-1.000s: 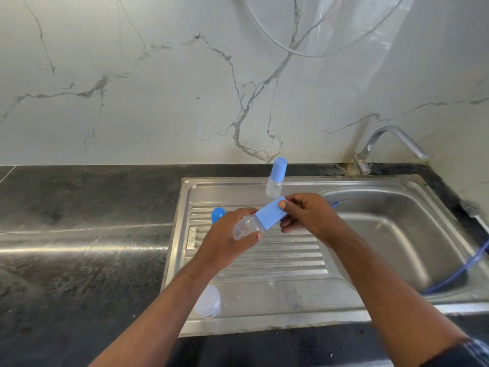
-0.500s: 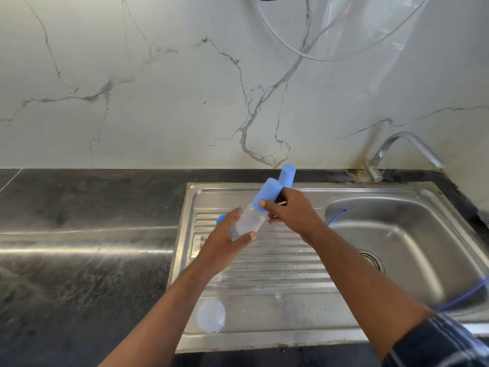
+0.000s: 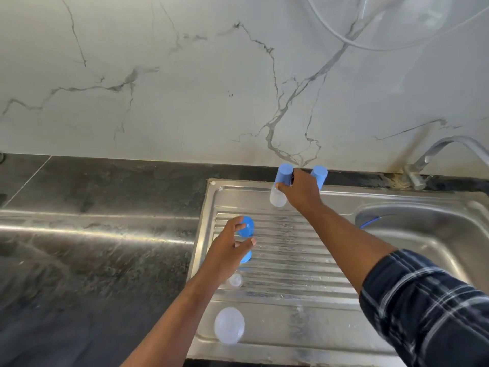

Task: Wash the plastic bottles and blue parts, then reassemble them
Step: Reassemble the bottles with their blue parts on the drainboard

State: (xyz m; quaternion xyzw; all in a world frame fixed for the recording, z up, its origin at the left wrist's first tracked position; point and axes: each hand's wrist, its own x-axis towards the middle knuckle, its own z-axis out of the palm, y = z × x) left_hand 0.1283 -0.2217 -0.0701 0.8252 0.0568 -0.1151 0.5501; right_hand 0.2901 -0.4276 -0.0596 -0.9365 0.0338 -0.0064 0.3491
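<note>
Since half a second earlier, the clear plastic bottle with a blue cylindrical cap (image 3: 277, 197) has been released by the left hand (image 3: 225, 254) and carried by the right hand (image 3: 300, 193) to the rear of the ribbed steel drainboard (image 3: 291, 260). It is held upright there, the right fingers being curled round its cap and neck; whether its base rests on the steel cannot be told. A second blue-capped bottle (image 3: 319, 177) is seen just beside it, partly hidden behind the same hand. The left hand is noted over the left part of the drainboard, fingers spread and curved about a blue domed part (image 3: 247, 227); whether that part is actually pinched cannot be told. A further blue part (image 3: 247, 257) is partly covered by this hand. A small clear piece (image 3: 235, 280) lies near the left wrist, and a clear round plastic cup (image 3: 229, 325) lies at the front of the drainboard. A blue hose (image 3: 370, 223) is observed in the sink basin (image 3: 436, 247).
</note>
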